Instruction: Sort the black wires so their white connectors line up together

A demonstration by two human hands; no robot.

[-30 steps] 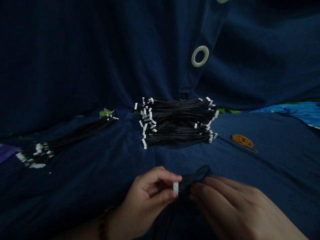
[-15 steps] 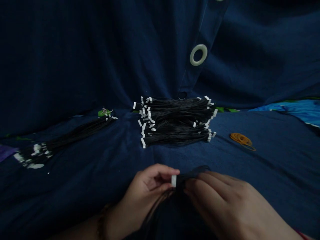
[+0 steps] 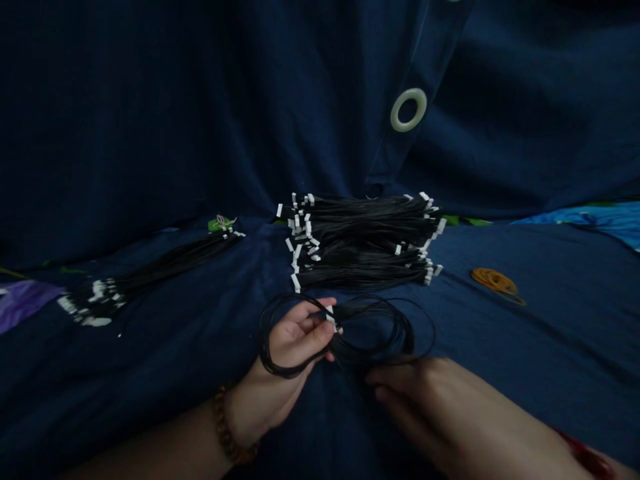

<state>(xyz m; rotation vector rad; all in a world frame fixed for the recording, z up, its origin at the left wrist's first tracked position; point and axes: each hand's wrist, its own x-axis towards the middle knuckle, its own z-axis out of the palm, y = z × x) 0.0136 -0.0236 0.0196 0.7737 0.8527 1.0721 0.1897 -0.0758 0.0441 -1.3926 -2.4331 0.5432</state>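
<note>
Head view: the looped black wires (image 3: 380, 352) are low and central, held up in front of the stacked bundles, with one loop spreading to the right and another passing around the left hand (image 3: 293, 350). Where the loops meet, a white connector (image 3: 330, 319) sits pinched between the left thumb and forefinger, the other fingers partly curled behind; that hand is closed at the tips only. Fingers bent and close together, the right hand (image 3: 425, 393) is just below the right loop; a thin strand runs to it, but whether it grips that strand I cannot tell. The step in hand looks like gathering wires into loops, and the next move would seem to call for a steady left pinch while the right side controls the loose strand. The looped group has its long axis across the view, left to right, whereas the connector stands nearly upright, slightly tilted; which way its socket faces is unclear. Just beyond lie stacked wire bundles (image 3: 365, 273), long axes also left to right, white ends at both sides. Farther out on the dark blue cloth (image 3: 500, 347) are a slanting wire bundle (image 3: 170, 260) to the left and orange-brown bands (image 3: 494, 281) to the right
</note>
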